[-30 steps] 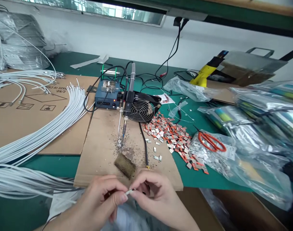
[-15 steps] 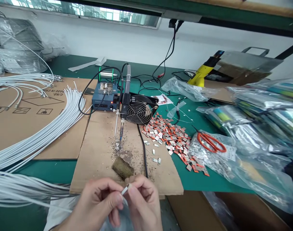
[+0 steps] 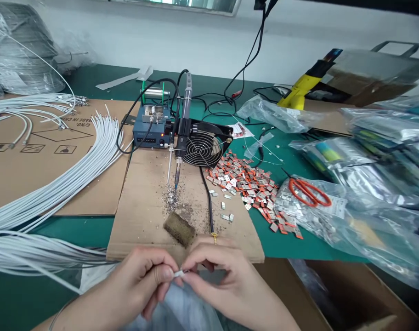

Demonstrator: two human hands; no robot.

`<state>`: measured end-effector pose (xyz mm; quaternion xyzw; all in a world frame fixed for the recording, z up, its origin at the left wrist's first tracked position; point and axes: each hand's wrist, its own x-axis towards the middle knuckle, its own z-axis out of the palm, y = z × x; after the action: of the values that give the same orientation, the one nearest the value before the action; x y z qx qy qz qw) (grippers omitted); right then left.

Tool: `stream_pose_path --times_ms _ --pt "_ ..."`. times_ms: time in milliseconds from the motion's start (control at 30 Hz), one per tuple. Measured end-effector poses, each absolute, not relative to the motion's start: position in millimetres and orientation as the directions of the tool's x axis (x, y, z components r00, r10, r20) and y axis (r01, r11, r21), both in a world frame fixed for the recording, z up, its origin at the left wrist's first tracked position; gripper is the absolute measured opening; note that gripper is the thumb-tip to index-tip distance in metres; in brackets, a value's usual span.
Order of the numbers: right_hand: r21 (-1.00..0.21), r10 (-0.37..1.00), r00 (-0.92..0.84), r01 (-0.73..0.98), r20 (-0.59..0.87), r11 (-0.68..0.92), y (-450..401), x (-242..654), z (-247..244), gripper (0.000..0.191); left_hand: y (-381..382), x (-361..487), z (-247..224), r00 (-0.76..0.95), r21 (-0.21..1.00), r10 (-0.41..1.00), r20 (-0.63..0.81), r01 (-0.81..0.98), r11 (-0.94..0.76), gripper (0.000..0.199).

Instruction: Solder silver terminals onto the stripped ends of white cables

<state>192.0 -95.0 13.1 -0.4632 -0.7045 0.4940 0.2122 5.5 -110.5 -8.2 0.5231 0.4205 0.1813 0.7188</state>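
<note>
Low in the middle of the head view, my left hand (image 3: 144,280) pinches a short visible end of a white cable (image 3: 178,274) between thumb and fingers. My right hand (image 3: 226,271) closes thumb and fingertips on the dark tip of that same cable; the exact tip is too small to make out. Just beyond my fingers lies a worn brownish sponge (image 3: 179,229) on the cardboard sheet (image 3: 140,207). Behind it a soldering iron (image 3: 185,115) is mounted upright, point down, over scattered dark and silvery solder bits (image 3: 171,197).
A blue soldering station (image 3: 150,133) and black fan (image 3: 204,149) stand behind. Small orange-edged boards (image 3: 247,184) are heaped at right, near orange-handled scissors (image 3: 309,192) and plastic bags (image 3: 378,239). White cables (image 3: 75,179) lie bundled left. A yellow heat gun (image 3: 301,89) lies at the back.
My right hand has turned outward, its wrist swinging right, with its fingertips still at the cable end. The cable piece now lies flatter. The camera view has tipped downward.
</note>
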Motion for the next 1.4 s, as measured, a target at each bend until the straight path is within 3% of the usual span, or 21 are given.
stream_pose_path --times_ms 167,333,467,533,600,700,767,833,967,1400 --pt "-0.936 0.857 -0.484 0.352 -0.174 0.009 -95 190 3 0.024 -108 5 -7 0.601 0.89 0.68 -0.42 0.125 0.439 0.038" --pt "-0.986 0.908 -0.408 -0.085 -0.096 -0.142 -97 168 -20 0.046 -104 10 -11 0.611 0.867 0.687 -0.393 -0.003 0.499 0.04" --pt "-0.976 0.951 -0.309 -0.213 0.028 -0.04 -97 171 -28 0.044 -105 12 -5 0.578 0.849 0.701 -0.418 -0.027 0.528 0.043" --pt "-0.988 0.975 -0.191 -0.119 0.117 0.096 -94 192 -27 0.041 -107 10 0 0.483 0.833 0.735 -0.475 -0.021 0.553 0.044" --pt "-0.974 0.987 -0.076 0.168 0.142 0.153 -89 223 -22 0.036 -109 6 3 0.338 0.837 0.791 -0.509 -0.018 0.547 0.043" --pt "-0.716 0.978 0.186 0.696 0.093 -0.064 -79 273 -10 0.033 -109 -4 3 0.19 0.884 0.866 -0.463 0.031 0.466 0.041" --pt "-0.511 0.946 0.315 0.827 0.075 -0.235 -70 298 -6 0.03 -108 -9 0 0.129 0.906 0.897 -0.422 0.084 0.414 0.039" --pt "-0.397 0.954 0.293 0.884 0.057 -0.248 -60 311 -6 0.028 -105 -13 -5 0.083 0.912 0.912 -0.402 0.123 0.391 0.034" --pt "-0.302 0.994 0.111 0.948 0.015 -0.102 -44 315 -13 0.025 -100 -19 -13 0.11 0.907 0.909 -0.402 0.181 0.38 0.031" --pt "-0.205 0.991 -0.114 0.974 -0.074 0.097 -28 319 -4 0.031 -97 -17 -11 0.063 0.915 0.915 -0.398 0.095 0.391 0.034"
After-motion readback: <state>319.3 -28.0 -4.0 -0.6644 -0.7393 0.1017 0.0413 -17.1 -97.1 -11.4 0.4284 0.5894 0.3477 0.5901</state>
